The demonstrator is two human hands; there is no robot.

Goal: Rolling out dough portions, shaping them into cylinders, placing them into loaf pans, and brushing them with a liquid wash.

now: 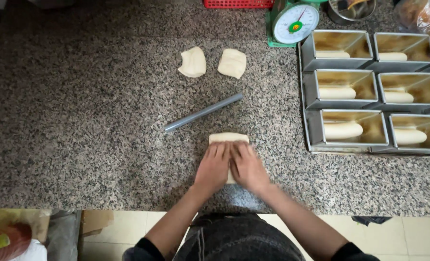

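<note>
Both hands lie flat, palms down and side by side, on a flattened strip of dough [229,138] at lower centre of the frame: the left hand [213,166] and right hand [246,166] touch along the index fingers, fingers extended, pressing rather than clenching, nothing enclosed. Only the far end of the strip shows beyond the fingertips, a pale squared edge; the near part is hidden under the palms, so whether a roll has been started there cannot be told. Judgement: the step in hand is shaping this piece, either pressing it out or rolling it up into a log, matching the logs in the tins. The next move would call for even pressure from both hands so the piece stays straight and uniform in width. Just beyond the dough, a grey rolling rod [203,112] lies diagonally on the speckled granite counter [79,121], untouched. Further up, centre frame, two unshaped dough pieces [192,62] [232,63] sit apart from each other. At right, a block of metal loaf tins [311,104], each visible tin holding one rolled dough log [343,130]. Upper right of centre, a green dial scale [295,21]; beside it a metal bowl [352,12]; a red basket [236,4] at the top edge.
</note>
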